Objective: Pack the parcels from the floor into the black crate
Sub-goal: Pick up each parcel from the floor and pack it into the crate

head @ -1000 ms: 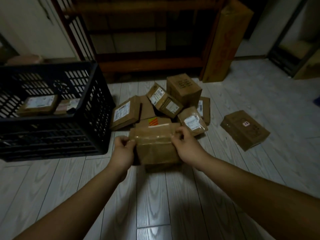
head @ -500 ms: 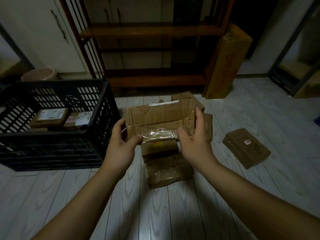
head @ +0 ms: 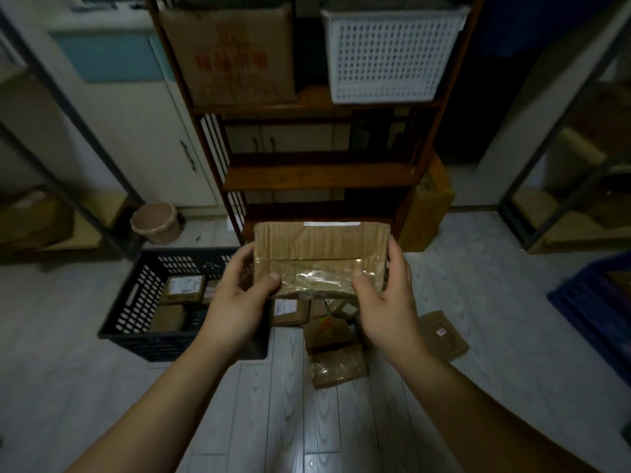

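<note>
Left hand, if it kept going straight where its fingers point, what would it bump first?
The left hand holds the parcel, which would go along. Beyond that, it points toward the shelf, so probably that comes first; depth is unclear.

Place: domestic storeroom used for sorting post, dimly lit. Evidence:
- a wooden shelf unit (head: 317, 175) at 12 o'clock, bearing a printed carton (head: 228, 52) and a white perforated basket (head: 389, 52)
- pale cupboard doors (head: 164, 145) and a small bin (head: 155, 221) at 11 o'clock
- metal racks at 10 o'clock (head: 85, 131) and 2 o'clock (head: 577, 233), stacked with cardboard
- a grey plank floor (head: 341, 421) strewn with taped parcels (head: 336, 367) (some labelled)
- a black crate (head: 123, 312) at 11 o'clock, part filled
</note>
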### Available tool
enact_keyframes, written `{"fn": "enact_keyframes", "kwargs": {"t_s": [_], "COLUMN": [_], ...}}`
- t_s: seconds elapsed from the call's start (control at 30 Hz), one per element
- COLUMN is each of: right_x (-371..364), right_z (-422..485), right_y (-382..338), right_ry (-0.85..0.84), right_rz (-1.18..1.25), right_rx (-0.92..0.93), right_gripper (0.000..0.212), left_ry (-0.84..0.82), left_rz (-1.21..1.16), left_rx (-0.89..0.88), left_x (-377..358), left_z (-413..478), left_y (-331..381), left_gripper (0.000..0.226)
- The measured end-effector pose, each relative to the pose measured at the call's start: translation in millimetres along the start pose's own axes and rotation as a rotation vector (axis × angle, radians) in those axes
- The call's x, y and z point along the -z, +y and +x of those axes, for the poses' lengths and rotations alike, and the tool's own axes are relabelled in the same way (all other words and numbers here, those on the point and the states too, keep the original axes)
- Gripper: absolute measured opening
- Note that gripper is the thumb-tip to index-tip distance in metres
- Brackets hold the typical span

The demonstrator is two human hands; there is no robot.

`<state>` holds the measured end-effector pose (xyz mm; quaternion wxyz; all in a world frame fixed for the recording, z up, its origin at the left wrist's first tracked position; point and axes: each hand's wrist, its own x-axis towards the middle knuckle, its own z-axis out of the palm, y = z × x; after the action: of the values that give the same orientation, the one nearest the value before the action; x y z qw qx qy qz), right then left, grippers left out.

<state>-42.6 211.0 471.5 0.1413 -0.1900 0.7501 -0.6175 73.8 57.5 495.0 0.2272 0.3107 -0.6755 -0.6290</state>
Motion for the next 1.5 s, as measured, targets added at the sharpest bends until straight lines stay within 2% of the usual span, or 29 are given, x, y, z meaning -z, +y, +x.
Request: {"fn": "enact_keyframes", "kwargs": {"t_s": [0.23,0.37,0.53,0.77,0.93,1.17,1.37,1.5], "right_x": [32.1,39.3,27.6,-34.5,-115.9,-219.5,-261.2,-276.5], "right_z": [-20.1,-24.7,-28.3,-21.2,-1.0,15.5,47.6,80.7], "right_y": [-149.6,-196.9,-230.0,-248.7,-248.5,-248.6,-246.9,-245.9], "right_ry": [-0.092,-0.208,-0.307,-0.403,-0.418,-0.392,-0.387,-0.428], "right_rz": [-0.031,-0.083,-0.129,-0.182,-0.294,-0.330,-0.360,-0.461], "right_rx": [0.049,0.119,0.165,0.161,0.138,0.088,0.065,0.115], "right_gripper": [0.067,0.071,0.078,0.089,0.106,0.116,0.116,0.126], "left_ry": [-0.015,0.079,0.178,0.163,0.130,0.045,0.008,0.075], "left_rz": [0.004,-0.069,-0.044,-0.039,-0.025,0.064,0.110,0.094], "left_rx": [-0.005,-0.028,-0.052,-0.042,0.017,0.102,0.140,0.179], "left_x": [33.1,44.4,70.4,138.9,207.1,302.1,332.9,340.3], "left_z": [-47.7,-66.4,-80.6,-59.3,-15.3,41.2,91.7,130.6], "left_y": [147.8,188.4,213.2,210.6,187.2,163.4,153.5,147.8], "left_gripper": [0.043,0.042,0.045,0.045,0.049,0.056,0.058,0.052]}}
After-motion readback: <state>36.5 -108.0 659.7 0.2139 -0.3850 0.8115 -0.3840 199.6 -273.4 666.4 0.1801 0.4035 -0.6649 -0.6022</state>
